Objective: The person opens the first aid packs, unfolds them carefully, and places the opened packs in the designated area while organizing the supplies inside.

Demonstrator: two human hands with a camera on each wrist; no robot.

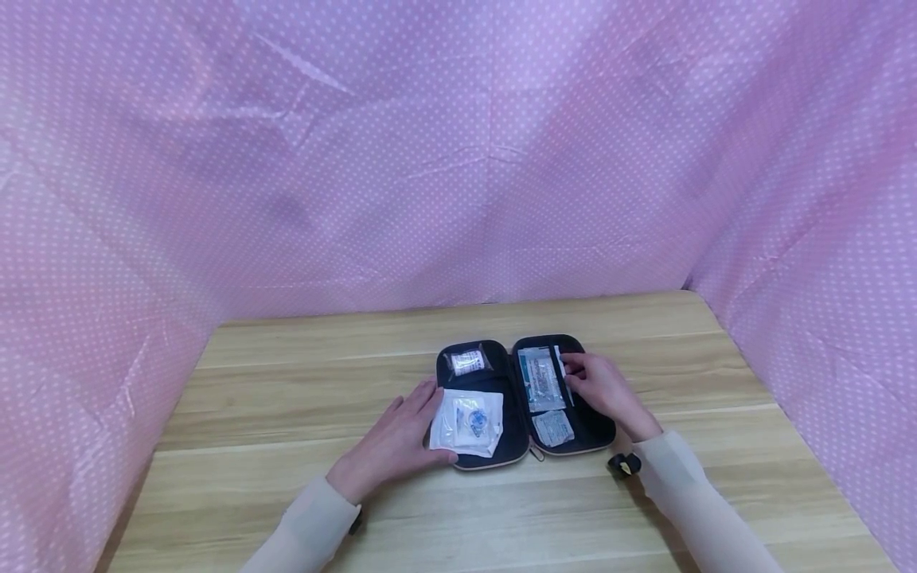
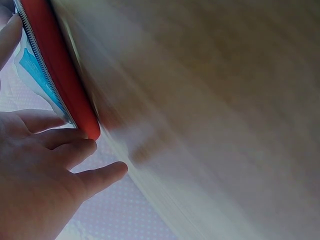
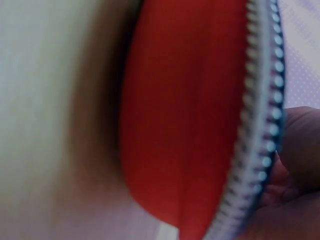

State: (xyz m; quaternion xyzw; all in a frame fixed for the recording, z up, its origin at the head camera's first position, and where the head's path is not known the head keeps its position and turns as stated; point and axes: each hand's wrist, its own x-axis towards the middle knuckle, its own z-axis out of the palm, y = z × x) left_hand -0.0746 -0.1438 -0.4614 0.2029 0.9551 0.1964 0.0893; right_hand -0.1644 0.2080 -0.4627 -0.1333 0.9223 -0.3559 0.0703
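A small zip case (image 1: 514,398), black inside and red outside in the wrist views, lies spread open on the table. My left hand (image 1: 401,438) rests against its left edge, fingers fairly straight, thumb by the near corner. In the left wrist view those fingers (image 2: 75,150) touch the case's red side (image 2: 55,60). A white packet with a blue print (image 1: 469,422) lies in the left half. Over the right half, my right hand (image 1: 602,386) pinches the edge of a slim white packet (image 1: 560,368) beside a black strap; its fingertips are partly hidden behind the rim in the right wrist view.
A clear-wrapped item (image 1: 468,362) sits in the case's upper left pocket. The right half holds a blue-and-white sachet (image 1: 540,380) and a smaller square sachet (image 1: 553,428). Pink dotted cloth (image 1: 458,159) hangs behind and beside the wooden table (image 1: 286,398).
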